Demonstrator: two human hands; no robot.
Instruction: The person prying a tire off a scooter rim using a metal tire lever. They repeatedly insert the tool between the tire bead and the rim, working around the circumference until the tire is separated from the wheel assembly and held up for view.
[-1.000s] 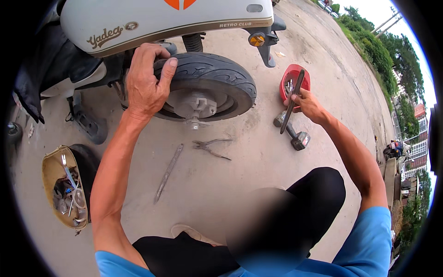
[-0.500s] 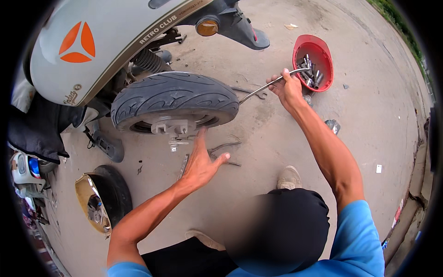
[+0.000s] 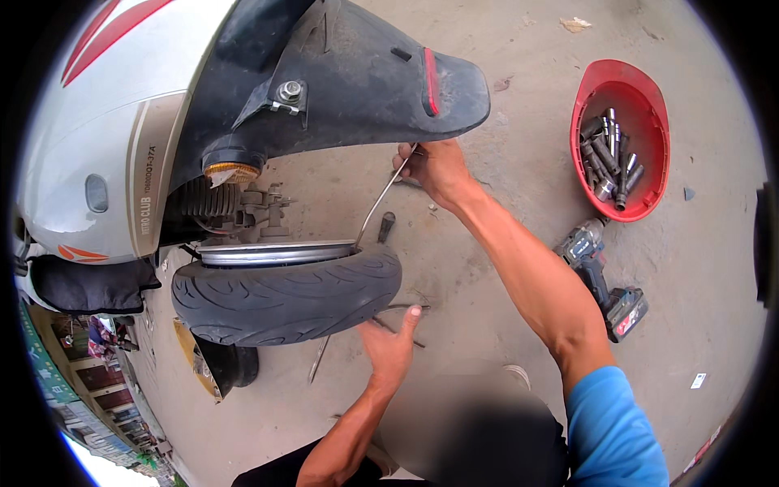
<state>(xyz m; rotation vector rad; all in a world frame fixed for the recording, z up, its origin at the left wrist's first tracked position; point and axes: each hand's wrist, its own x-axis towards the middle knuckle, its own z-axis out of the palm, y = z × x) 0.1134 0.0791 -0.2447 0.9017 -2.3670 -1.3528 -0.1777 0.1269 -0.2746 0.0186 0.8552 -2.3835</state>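
Observation:
A black scooter tyre [image 3: 284, 296] stands in front of me, its metal rim [image 3: 276, 254] showing along the far side. My right hand [image 3: 438, 172] is closed round the upper end of a long, thin tyre lever [image 3: 376, 207]. The lever slants down, and its lower end goes in between tyre and rim. Against the tyre's near right edge rests my left hand [image 3: 389, 353], thumb stretched up and away; the tyre partly hides its other fingers. Above my right hand hangs the scooter's dark rear mudguard [image 3: 365, 89].
At the right lies a red hard hat [image 3: 582, 122] holding several sockets [image 3: 608, 154]. A cordless impact wrench [image 3: 596, 276] lies nearer, beside my right forearm. Left of my left hand are a metal bar [image 3: 319, 361] and a black and yellowish container [image 3: 235, 365].
My right hand has brought the lever from beside the hard hat leftward to the rim's far side. My left hand has shifted right and down to the tyre's edge. The view has shifted too.

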